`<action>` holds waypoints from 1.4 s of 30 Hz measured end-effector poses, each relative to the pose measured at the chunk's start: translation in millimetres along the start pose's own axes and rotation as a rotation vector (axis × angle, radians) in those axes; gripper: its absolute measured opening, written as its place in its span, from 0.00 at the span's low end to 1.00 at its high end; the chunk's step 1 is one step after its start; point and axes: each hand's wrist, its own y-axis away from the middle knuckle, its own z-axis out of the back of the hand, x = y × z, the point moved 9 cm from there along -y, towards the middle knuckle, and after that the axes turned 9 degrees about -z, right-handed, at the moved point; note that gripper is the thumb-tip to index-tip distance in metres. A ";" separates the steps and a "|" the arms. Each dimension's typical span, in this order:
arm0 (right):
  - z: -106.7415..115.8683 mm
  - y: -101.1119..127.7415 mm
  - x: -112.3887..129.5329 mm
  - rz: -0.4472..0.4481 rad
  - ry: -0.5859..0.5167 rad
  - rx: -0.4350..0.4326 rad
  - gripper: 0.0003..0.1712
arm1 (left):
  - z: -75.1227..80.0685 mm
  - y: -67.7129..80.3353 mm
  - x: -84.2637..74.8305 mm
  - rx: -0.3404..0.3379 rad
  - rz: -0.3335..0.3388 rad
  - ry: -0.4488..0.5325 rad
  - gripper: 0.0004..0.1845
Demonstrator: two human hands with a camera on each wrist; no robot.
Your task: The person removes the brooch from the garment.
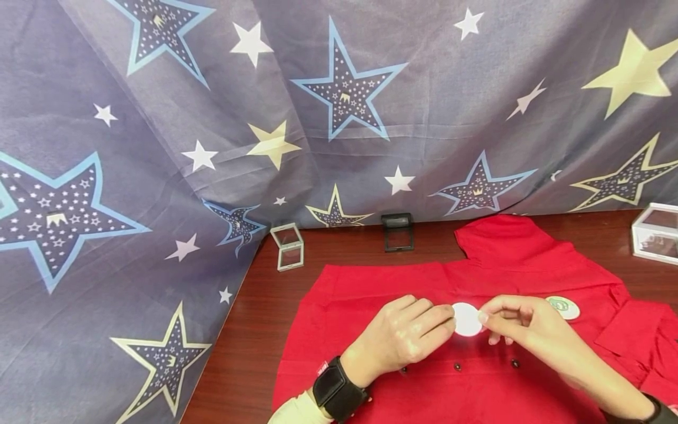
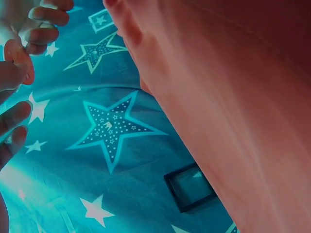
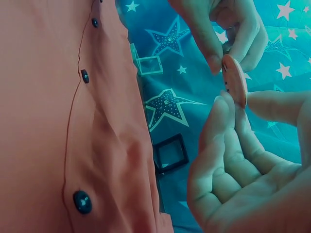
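Observation:
A red shirt (image 1: 424,383) lies flat on the brown table (image 1: 254,330), with dark buttons (image 3: 82,201) down its front. Just above the shirt both hands hold a white round disc (image 1: 467,318). My left hand (image 1: 447,321) pinches its left edge with the fingertips. My right hand (image 1: 486,318) pinches its right edge between thumb and forefinger. The right wrist view shows the disc (image 3: 235,80) edge-on between the two hands' fingers. A second round badge (image 1: 562,307) with a green mark lies on the shirt, to the right of my right hand.
A small clear box (image 1: 288,246) and a black-framed box (image 1: 398,231) stand behind the shirt by the star-patterned cloth (image 1: 159,147). Another clear box (image 1: 655,232) sits at the far right. The cloth drapes over the table's left side.

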 end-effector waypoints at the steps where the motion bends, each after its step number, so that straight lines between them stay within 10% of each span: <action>1: -0.5 -0.2 -0.3 -0.005 -0.007 0.007 0.08 | -0.2 0.2 -0.4 0.002 -0.002 0.000 0.06; 12: 0.4 -4.1 3.0 0.018 -0.042 0.019 0.06 | 2.7 3.3 -1.5 -0.042 -0.011 0.023 0.08; 19: 1.5 -4.6 19.5 0.221 0.008 0.061 0.06 | 5.7 10.8 6.6 -0.077 0.057 0.060 0.12; 33: -1.8 -2.3 54.9 0.461 0.203 0.141 0.21 | -10.0 31.6 35.2 -0.061 0.716 0.667 0.08; 42: -4.4 -2.1 64.1 0.483 0.301 0.138 0.22 | -22.2 39.5 28.4 -0.019 0.927 0.942 0.09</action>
